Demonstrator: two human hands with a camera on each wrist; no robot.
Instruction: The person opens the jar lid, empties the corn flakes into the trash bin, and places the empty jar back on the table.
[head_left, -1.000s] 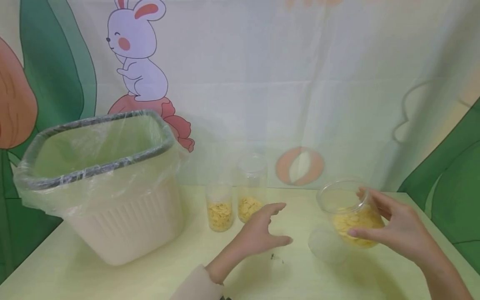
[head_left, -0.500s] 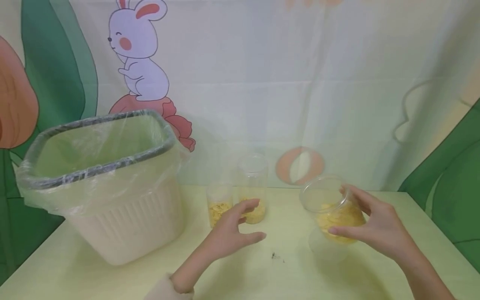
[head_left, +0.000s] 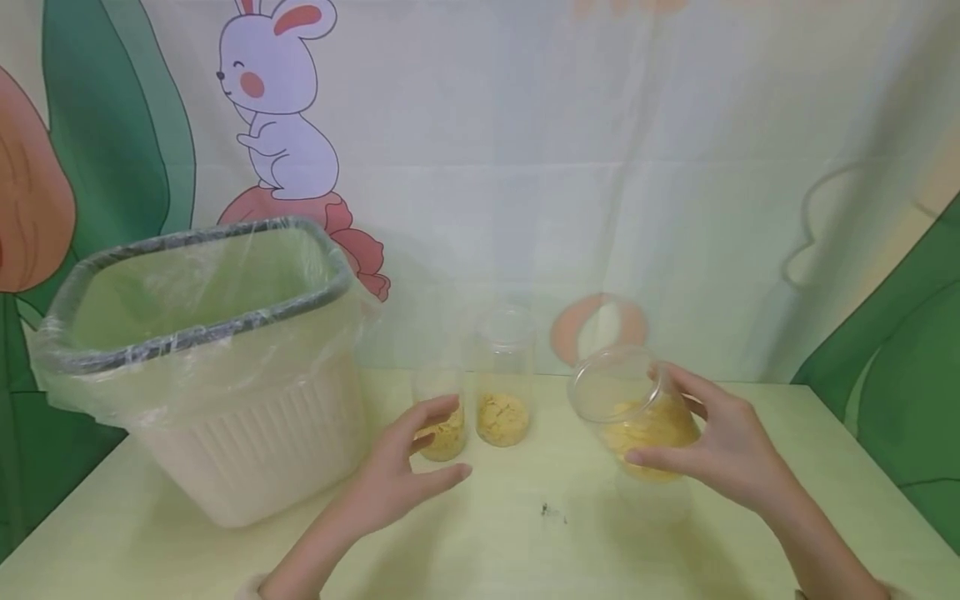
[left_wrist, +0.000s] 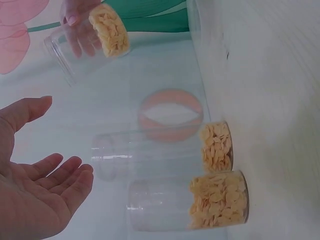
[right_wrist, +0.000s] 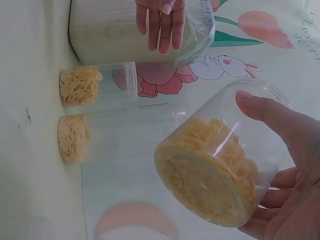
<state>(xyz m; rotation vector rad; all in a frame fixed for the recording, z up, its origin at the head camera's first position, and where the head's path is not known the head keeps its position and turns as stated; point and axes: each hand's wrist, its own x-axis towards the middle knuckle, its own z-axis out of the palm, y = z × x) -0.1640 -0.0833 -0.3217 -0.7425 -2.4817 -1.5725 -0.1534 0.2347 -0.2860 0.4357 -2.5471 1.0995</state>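
Clear jar [head_left: 628, 412] tilts in the right hand's [head_left: 722, 446] grip, left hand [head_left: 399, 477] spread, holding nothing — easy, limit that tilt

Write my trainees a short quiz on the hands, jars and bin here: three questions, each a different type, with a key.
1. Multiple choice: what does the right hand hold?
a) a spoon
b) a clear jar of yellow flakes
c) a folded cloth

2. True or false: the left hand grips a jar.

3. Short answer: which stands nearer the plastic-lined bin, the taller jar or the shorter jar?

Key: 1. b. 2. False; it holds nothing. 3. The shorter jar.
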